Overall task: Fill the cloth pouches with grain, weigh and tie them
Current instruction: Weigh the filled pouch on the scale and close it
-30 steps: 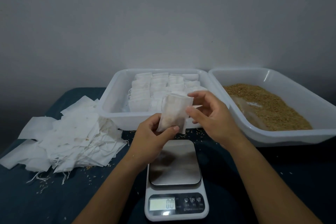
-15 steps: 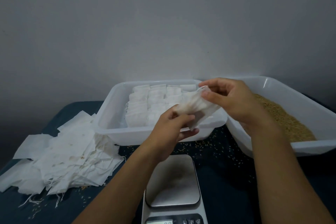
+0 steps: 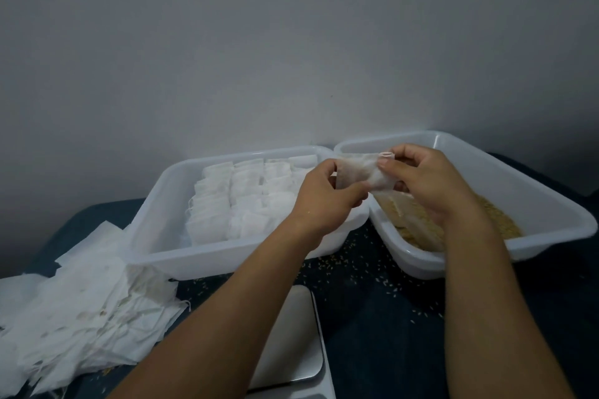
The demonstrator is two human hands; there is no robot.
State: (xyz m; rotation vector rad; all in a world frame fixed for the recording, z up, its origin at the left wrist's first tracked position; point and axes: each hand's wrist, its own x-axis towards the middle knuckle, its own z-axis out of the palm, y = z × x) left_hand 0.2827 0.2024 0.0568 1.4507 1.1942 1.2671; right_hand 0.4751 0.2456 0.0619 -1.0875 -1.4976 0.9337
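A grey wall (image 3: pixel 291 42) (plain, unmarked) rises behind the dark table (image 3: pixel 389 334).

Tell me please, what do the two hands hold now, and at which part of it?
Both hold one cloth pouch. The left hand pinches its left end; the right hand pinches the right end, at its gathered opening.

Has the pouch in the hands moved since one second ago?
Yes. The pouch went right and farther away, from above the scale to over the grain tray's rim.
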